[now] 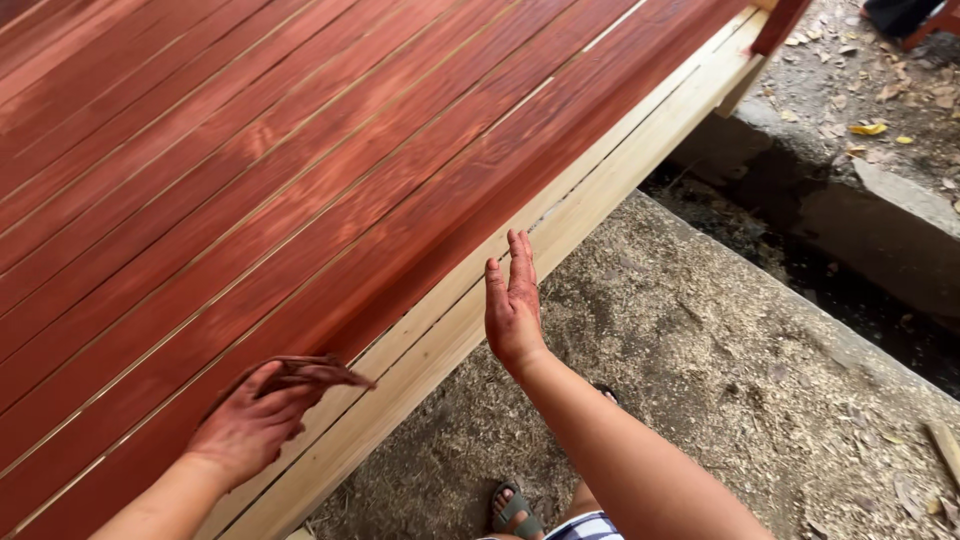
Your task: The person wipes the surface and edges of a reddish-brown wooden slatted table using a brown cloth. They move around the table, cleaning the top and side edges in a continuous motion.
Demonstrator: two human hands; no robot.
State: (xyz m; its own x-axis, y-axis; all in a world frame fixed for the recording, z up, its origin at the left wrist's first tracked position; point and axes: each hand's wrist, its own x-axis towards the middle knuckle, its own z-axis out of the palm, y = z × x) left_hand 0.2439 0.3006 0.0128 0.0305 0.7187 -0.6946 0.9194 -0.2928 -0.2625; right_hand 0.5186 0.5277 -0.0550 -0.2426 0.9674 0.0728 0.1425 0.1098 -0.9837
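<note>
slats: long wooden slatted surface stained red-brown [300,180], boards run lower left to upper right, long axis the same way; thin pale gaps between boards.
unstained part: two pale bare wooden boards [600,190] along the near edge, parallel to the red ones, same diagonal.
rag: one small dark red-brown stained cloth [315,372], bunched, lying at the boundary between the last red slat and the first pale board, tail pointing right.
left hand: left hand [250,425] stained red, palm down, forearm entering from bottom left; fingers clenched over the rag, pressing it on the wood.
right hand: right hand [513,305] held up on edge, palm facing left, stained red on the palm; fingers released, straight and together, pointing up toward the pale boards, grasping nothing. Forearm rises from bottom centre. Cannot tell whether the fingertips touch the board edge.
floor: rough concrete floor strewn with sawdust and shavings [700,340], right of the frame.
foot: one foot in a grey-green sandal [512,512] at bottom edge.
leaf: one yellow dry leaf [868,128] top right, well apart from the hands.
</note>
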